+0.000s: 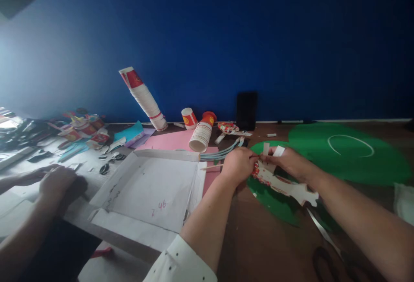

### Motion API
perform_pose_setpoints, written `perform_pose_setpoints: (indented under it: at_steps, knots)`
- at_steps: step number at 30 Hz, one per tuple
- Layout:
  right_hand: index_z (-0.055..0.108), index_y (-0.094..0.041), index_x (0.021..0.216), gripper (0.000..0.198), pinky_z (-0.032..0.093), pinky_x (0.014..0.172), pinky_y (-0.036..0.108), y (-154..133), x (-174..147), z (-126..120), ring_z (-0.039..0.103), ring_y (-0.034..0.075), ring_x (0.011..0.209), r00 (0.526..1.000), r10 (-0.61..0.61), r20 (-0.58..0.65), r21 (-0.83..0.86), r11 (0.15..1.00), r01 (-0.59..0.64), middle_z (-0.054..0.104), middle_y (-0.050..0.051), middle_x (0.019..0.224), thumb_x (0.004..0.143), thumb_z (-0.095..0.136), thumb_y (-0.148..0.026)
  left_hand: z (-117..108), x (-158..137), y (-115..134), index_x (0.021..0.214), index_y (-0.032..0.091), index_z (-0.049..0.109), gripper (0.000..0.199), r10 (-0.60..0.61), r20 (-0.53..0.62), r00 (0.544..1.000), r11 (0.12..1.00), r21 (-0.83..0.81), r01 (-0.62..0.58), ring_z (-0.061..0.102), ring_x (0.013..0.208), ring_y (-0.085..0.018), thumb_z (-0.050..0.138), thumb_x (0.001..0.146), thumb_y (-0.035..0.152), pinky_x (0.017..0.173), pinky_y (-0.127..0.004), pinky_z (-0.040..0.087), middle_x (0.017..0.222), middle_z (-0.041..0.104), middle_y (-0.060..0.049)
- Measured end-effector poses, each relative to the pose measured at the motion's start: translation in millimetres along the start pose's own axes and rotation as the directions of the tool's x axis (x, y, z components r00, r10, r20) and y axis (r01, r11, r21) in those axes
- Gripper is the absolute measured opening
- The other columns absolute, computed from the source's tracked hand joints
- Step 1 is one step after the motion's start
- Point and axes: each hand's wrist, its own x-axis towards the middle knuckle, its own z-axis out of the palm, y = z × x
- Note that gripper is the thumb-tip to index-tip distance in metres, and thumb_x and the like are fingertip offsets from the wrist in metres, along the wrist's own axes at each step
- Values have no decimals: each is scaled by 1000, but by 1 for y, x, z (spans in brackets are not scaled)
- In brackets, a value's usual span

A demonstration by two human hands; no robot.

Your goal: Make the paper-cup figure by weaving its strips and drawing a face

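Observation:
My left hand (237, 165) is closed in a pinch at the upper end of a cut-out paper cup piece (284, 185), white with a red patterned edge. My right hand (289, 161) meets it from the other side, its fingers closed on a white paper strip (278, 151). The fingertips of both hands nearly touch, so the exact join is hidden. A thin wooden stick (211, 167) juts out to the left of my left hand; whether it is gripped cannot be made out. Under the hands lies green paper (274, 208), with scissors (323, 232) nearer me.
A white box lid (145, 187) lies left of my arm. Behind it stand a leaning stack of paper cups (145, 101) and shorter cups (201, 135). A black phone-like slab (246, 110) rests against the blue wall. At left, another person's hands (53, 178) work near small scissors (104, 169).

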Motion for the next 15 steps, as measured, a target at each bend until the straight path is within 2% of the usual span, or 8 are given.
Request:
perform_pose_setpoints:
  at_steps: [5, 8, 11, 15]
  knots:
    - [66, -18, 83, 37, 44, 63, 31, -4, -3, 1, 60, 19, 66, 997, 25, 76, 58, 998, -30, 69, 3, 73, 65, 80, -47, 2, 1, -3, 98, 22, 74, 23, -32, -14, 999, 999, -28, 31, 63, 93, -18, 54, 90, 30, 84, -25, 48, 98, 71, -4]
    - [67, -20, 87, 38, 47, 69, 33, -7, -4, 2, 63, 21, 74, 995, 13, 103, 77, 997, -21, 72, 3, 80, 60, 84, -40, 2, 1, -5, 98, 22, 74, 23, -45, -27, 999, 997, -64, 43, 63, 92, -18, 55, 90, 31, 83, -24, 48, 97, 71, -3]
    - [67, -21, 84, 37, 46, 69, 32, -5, -1, 2, 63, 21, 73, 995, 4, 102, 72, 997, -12, 72, 2, 78, 56, 86, -35, 2, 1, -5, 97, 22, 75, 22, -30, -31, 999, 996, -85, 28, 63, 92, -17, 55, 89, 30, 84, -24, 47, 98, 71, -3]
    - [67, -20, 84, 36, 44, 66, 31, 1, 3, 0, 62, 19, 70, 996, 6, 92, 64, 998, -12, 71, 1, 76, 60, 83, -41, 1, 1, -4, 96, 23, 75, 22, -21, -13, 1000, 996, -84, 20, 63, 93, -17, 56, 89, 29, 84, -24, 47, 98, 71, -3]
